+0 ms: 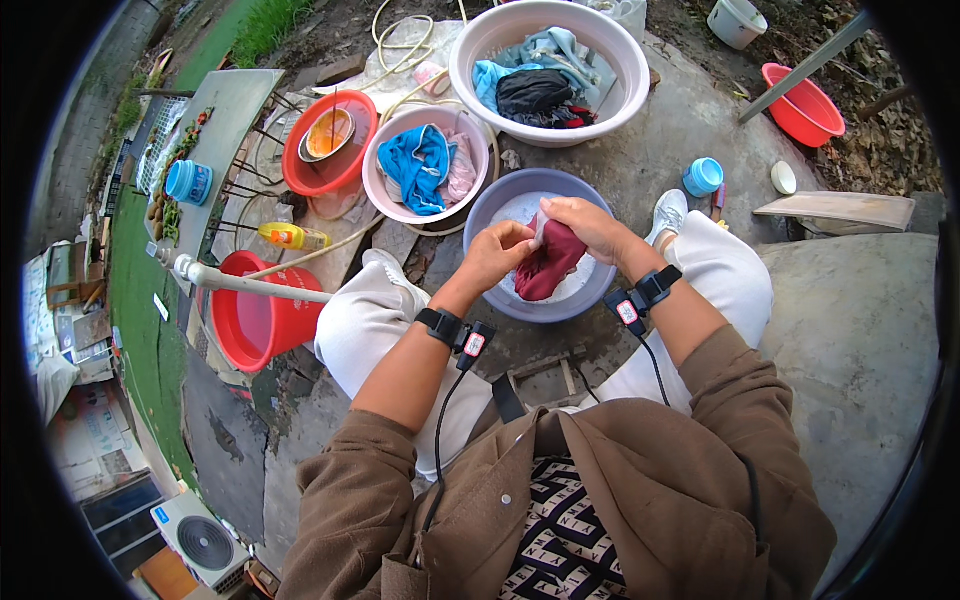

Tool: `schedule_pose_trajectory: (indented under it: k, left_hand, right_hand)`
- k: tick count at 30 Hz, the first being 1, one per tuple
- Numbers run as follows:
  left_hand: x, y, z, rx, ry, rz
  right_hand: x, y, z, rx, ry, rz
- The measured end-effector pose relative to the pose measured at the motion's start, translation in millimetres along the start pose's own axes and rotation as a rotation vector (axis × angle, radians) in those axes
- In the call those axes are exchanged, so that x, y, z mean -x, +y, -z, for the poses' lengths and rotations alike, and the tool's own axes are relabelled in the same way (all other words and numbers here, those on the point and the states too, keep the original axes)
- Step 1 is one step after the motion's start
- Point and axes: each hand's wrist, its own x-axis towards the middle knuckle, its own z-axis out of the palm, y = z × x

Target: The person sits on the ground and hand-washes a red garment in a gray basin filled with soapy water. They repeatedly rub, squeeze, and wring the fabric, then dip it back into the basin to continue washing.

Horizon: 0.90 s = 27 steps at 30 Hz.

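A dark red cloth [553,259] with a whitish edge hangs from both hands over a blue-grey plastic basin [480,199] of sudsy water. My left hand [491,251] pinches the pale edge between thumb and fingers. My right hand [583,225] grips the cloth's upper right side, close to the left hand. The cloth's lower end hangs in front of the suds; whether it touches the water I cannot tell. Beyond the basin, a pinkish basin [478,169] holds blue and pink cloths [417,166]. A larger whitish basin [637,71] holds light blue and black clothes [534,91] in water.
A red bucket [300,307] of water stands at left under a pale pipe [247,283]. Near it are a yellow bottle [294,236] and a red basin [364,109] with a metal bowl [328,135]. A blue tub [703,177] and a brush [718,201] lie beside my right shoe [669,214].
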Motion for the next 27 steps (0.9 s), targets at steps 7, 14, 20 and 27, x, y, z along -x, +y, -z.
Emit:
schedule_pose_trajectory:
  k: [7,14,20,27]
  left_hand:
    - [0,9,-13,0.028,0.035,-0.293]
    - [6,31,-3,0.067,-0.189,0.044]
    - [13,32,-3,0.443,-0.219,0.144]
    - [14,37,-10,0.556,-0.148,0.133]
  right_hand:
    - [-1,-2,4,0.057,-0.119,-0.013]
    - [9,-15,5,0.170,-0.129,0.076]
    - [21,-28,23,0.558,-0.148,-0.199]
    - [12,-6,25,0.228,-0.069,0.005]
